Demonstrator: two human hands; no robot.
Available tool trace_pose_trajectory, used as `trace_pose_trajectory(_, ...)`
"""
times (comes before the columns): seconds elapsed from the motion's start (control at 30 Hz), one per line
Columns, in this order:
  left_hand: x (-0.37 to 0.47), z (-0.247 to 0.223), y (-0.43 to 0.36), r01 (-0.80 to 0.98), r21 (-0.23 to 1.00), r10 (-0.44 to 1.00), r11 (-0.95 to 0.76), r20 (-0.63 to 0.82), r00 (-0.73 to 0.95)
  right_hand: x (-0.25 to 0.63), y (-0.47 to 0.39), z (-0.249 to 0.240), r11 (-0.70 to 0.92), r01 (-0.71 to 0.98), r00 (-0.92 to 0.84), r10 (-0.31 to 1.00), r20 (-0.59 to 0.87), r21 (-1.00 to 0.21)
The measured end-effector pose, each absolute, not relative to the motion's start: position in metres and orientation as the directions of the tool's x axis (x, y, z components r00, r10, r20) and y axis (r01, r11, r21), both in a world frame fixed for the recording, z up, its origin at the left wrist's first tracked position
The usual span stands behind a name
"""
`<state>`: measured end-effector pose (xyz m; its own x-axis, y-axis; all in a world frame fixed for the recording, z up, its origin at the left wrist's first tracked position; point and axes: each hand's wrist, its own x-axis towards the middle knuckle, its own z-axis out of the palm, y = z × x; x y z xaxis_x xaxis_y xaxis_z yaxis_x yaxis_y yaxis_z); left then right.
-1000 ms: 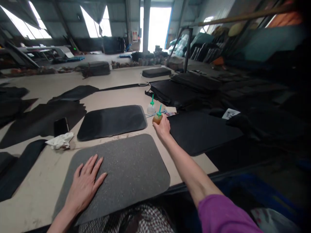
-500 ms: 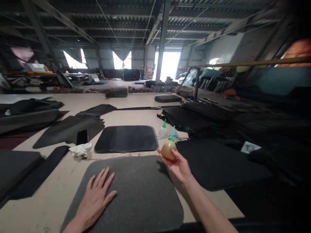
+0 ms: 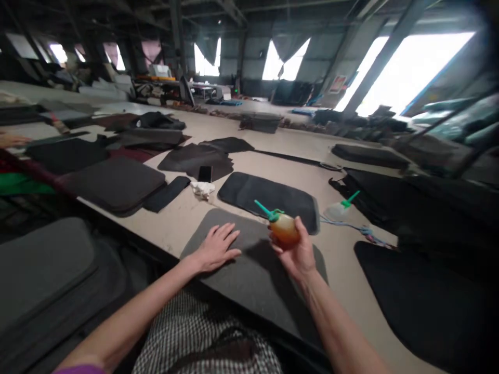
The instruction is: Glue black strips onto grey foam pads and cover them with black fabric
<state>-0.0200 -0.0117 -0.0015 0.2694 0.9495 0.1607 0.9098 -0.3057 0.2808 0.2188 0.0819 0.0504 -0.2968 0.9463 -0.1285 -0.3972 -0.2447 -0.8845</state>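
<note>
My left hand (image 3: 217,248) lies flat with spread fingers on a large dark grey mat (image 3: 249,283) at the table's near edge. Above the right part of that mat, my right hand (image 3: 294,252) holds a round squeeze bottle (image 3: 285,230) of amber liquid, its green nozzle tilted up to the left. Just beyond lies a smaller black mat (image 3: 268,196) with rounded corners. A second, clear bottle (image 3: 337,210) with a green nozzle leans on the table to the right, beside a bluish cord (image 3: 346,224).
A white cloth (image 3: 203,189) and a phone (image 3: 205,174) lie left of the black mat. Stacked dark mats (image 3: 117,182) are further left, and another black mat (image 3: 413,296) is at the right. Part of another person's hand (image 3: 13,139) shows at the far left.
The view has swung left and down. My right hand has brought the bottle over the grey mat and tipped its nozzle leftward. My left hand still rests on the mat.
</note>
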Motion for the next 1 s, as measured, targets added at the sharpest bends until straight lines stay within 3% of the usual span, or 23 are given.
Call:
trace_pose_trajectory(0.1, -0.01, -0.001, -0.019, 0.892, 0.26, 0.927, -0.37, 0.174, 0.333, 0.198, 0.075, 0.05, -0.212, -0.212, -0.408, 0.906, -0.111, -0.954)
trace_pose_trajectory(0.27, -0.003, -0.009, -0.022, 0.913, 0.258, 0.948, -0.317, 0.119, 0.295, 0.178, 0.074, 0.049, 0.125, 0.103, -0.497, 0.866, 0.058, -0.987)
trace_pose_trajectory(0.43, -0.003, -0.01, -0.016, 0.904, 0.298, 0.951, -0.308, 0.113, 0.287, 0.163, 0.082, 0.046, 0.303, 0.152, -0.565, 0.807, 0.169, -0.941)
trace_pose_trajectory(0.8, 0.006, -0.039, -0.009, 0.889, 0.416, 0.977, -0.194, 0.0, 0.213, 0.13, 0.074, 0.039, 0.505, 0.174, -0.751, 0.624, 0.218, -0.845)
trace_pose_trajectory(1.0, 0.008, -0.043, -0.01, 0.906, 0.388, 0.984, -0.168, 0.016, 0.176, 0.118, 0.073, 0.033, 0.56, 0.152, -0.809, 0.544, 0.223, -0.814)
